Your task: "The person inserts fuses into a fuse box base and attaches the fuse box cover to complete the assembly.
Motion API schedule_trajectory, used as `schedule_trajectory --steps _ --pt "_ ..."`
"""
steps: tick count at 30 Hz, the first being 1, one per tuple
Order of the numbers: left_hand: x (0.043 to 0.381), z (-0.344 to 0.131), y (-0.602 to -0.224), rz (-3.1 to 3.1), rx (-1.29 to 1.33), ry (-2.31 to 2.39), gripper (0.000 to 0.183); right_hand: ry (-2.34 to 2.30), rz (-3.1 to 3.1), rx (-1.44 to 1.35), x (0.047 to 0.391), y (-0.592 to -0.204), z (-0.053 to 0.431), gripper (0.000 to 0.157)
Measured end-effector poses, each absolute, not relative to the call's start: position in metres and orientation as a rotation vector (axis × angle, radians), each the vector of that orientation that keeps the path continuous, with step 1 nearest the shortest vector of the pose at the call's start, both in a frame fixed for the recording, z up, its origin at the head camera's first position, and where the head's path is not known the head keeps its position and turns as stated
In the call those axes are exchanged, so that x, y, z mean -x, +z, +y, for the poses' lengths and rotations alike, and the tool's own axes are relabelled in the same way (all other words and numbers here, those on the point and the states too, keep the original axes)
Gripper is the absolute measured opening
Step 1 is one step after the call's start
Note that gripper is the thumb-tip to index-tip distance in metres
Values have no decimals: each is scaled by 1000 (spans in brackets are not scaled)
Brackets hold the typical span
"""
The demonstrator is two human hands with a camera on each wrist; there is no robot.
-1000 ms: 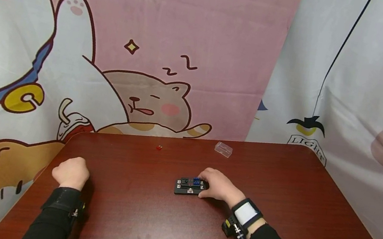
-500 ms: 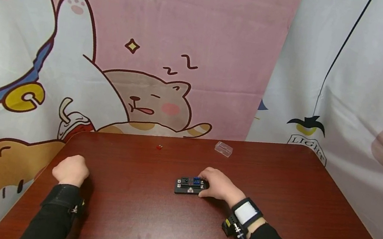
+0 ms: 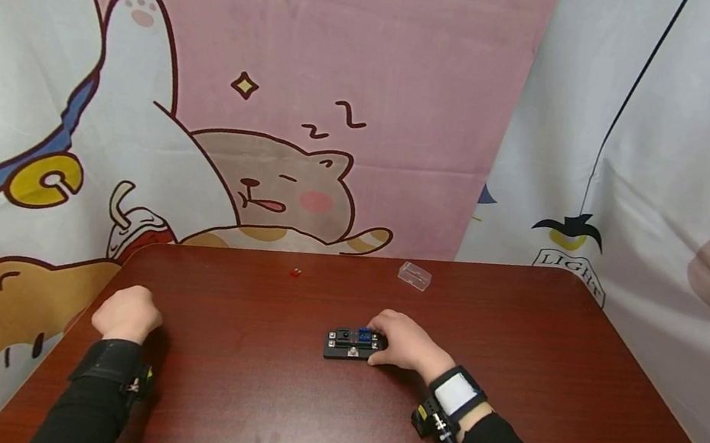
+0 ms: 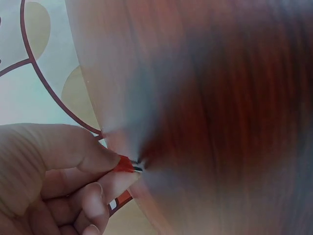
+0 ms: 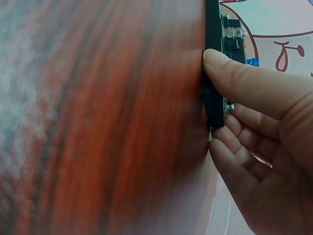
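reddish tabletop (image 3: 270,402), black board (image 3: 349,346), one end in the grip of right fingers (image 5: 227,156), red piece (image 4: 125,165) tight between left fingers (image 4: 98,157)

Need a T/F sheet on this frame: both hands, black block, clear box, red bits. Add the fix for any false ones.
1. The right hand grips the black block at one end. True.
2. The left hand pinches a small red piece. True.
3. The left hand also touches the black block. False: it is well apart from it.
4. A clear box and a second red piece lie toward the table's far edge. True.
5. The clear box sits on top of the black block. False: it lies on the table, apart from the block.
6. The second red piece is right of the clear box. False: it is to the left.
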State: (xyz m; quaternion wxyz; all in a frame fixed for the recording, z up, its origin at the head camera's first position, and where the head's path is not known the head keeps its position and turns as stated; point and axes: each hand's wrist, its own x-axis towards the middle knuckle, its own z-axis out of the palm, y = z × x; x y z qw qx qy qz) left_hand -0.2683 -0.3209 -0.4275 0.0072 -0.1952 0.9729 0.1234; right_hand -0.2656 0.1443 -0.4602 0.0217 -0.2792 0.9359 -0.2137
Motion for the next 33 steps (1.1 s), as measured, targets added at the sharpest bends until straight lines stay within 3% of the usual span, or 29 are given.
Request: schedule_trajectory --steps 33 --pt "263 -308 -421 3113 356 416 21 -668 2894 829 265 -460 143 43"
